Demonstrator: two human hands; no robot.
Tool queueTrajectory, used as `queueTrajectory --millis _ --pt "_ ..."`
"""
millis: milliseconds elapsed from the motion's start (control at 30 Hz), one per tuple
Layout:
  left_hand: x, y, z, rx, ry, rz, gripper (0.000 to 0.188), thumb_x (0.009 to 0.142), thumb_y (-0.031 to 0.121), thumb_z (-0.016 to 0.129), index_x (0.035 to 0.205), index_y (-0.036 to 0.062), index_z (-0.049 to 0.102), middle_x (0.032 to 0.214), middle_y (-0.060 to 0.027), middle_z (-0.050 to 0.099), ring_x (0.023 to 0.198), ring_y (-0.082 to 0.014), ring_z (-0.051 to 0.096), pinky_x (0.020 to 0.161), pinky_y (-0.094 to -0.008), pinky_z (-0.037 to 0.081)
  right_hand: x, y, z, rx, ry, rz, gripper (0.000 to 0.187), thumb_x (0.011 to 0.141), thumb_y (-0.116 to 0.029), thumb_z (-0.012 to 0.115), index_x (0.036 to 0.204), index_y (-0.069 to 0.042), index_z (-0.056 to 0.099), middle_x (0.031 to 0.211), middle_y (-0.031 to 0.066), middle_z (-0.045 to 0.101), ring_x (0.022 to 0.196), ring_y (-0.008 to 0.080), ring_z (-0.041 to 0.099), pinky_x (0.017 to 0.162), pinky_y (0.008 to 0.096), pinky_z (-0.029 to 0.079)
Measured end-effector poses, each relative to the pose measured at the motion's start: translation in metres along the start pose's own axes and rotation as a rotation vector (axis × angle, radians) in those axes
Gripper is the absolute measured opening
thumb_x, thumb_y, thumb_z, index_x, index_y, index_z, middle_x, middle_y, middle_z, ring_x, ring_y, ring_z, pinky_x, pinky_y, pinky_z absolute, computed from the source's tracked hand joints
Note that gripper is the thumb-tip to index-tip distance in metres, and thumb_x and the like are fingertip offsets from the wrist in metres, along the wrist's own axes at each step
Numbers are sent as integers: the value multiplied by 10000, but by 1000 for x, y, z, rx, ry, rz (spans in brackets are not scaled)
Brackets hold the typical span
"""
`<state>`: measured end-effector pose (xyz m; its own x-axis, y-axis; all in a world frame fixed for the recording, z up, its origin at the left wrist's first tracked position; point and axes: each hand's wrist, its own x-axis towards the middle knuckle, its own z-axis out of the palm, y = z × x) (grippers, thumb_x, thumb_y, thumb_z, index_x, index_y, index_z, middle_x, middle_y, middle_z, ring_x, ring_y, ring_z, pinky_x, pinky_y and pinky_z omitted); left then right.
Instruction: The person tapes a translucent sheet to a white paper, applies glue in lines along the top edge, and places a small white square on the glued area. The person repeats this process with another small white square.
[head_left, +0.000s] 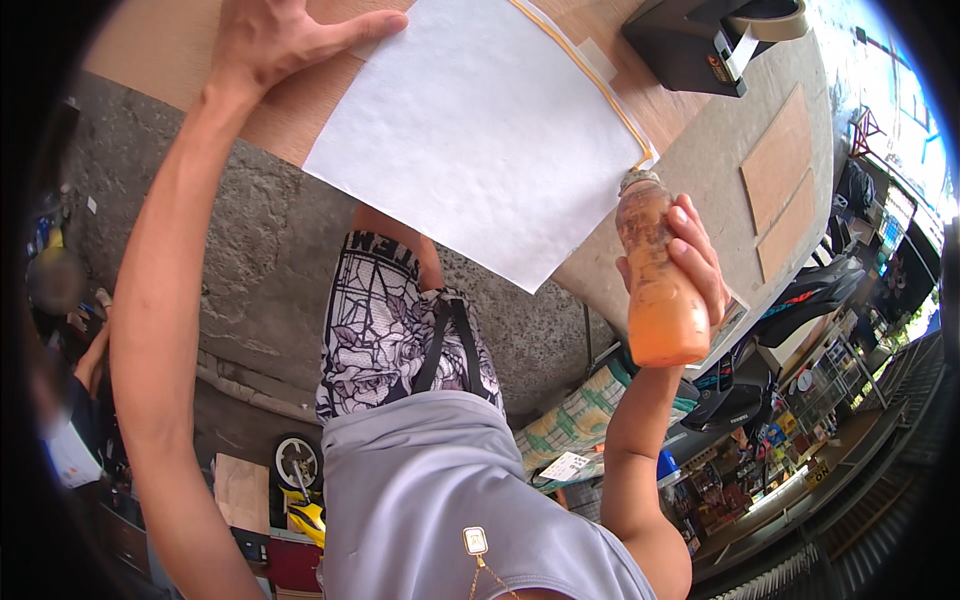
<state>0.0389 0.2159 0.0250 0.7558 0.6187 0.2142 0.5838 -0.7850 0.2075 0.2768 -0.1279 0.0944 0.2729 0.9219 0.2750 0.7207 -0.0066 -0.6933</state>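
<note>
A large white sheet of paper (460, 140) lies on the wooden board, its near corner hanging past the edge. Along its right side runs a thin bead of amber glue (600, 85). My right hand (692, 262) wraps round a squeezable plastic bottle (660, 290) of orange-amber glue, dark smears on its neck. The bottle tilts with its crusted tip at the end of the bead, by the sheet's right corner. My left hand (270, 40) rests flat at the far left, thumb stretched out onto the paper's left edge. Its other fingertips fall outside the picture.
A black tape dispenser (690, 45) with a roll of tan tape stands at the far right. Thin wooden pieces (785, 190) lie on the table's right part. A parked motorbike (740, 390) and cluttered shelves are beyond. Another person (75, 430) is at the left rim.
</note>
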Motion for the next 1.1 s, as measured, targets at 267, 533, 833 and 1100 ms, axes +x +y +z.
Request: queueTrajectory --millis 267,533,833,1100 --pt "-1 1 -1 14 -15 -20 893 585 796 724 1071 60 582 975 -110 549 946 -279 542 861 -481 434 4 -3 -9 534 -83 124 657 735 -52 829 1293 -59 481 1346 224 537 1310 431 472 1093 573 377" --pt "3 4 -7 -42 19 13 820 602 753 746 1021 67 585 968 -120 552 933 -288 542 870 -459 427 42 -12 46 921 600 364 585 844 -21 711 1354 -5 425 1292 195 574 1206 301 574 1074 448 445" --pt "1 8 -9 -72 39 11 773 603 721 758 1006 79 607 977 -133 561 960 -314 543 905 -471 416 119 -9 117 789 590 327 463 841 45 703 1258 -18 512 1179 124 629 1076 233 652 931 354 579" --pt "-4 12 -9 -114 79 6 756 607 697 766 1027 86 615 1003 -155 567 1001 -338 546 942 -485 406 137 -12 133 748 540 381 507 758 -36 830 1172 -19 538 1079 81 639 978 182 647 894 323 548"
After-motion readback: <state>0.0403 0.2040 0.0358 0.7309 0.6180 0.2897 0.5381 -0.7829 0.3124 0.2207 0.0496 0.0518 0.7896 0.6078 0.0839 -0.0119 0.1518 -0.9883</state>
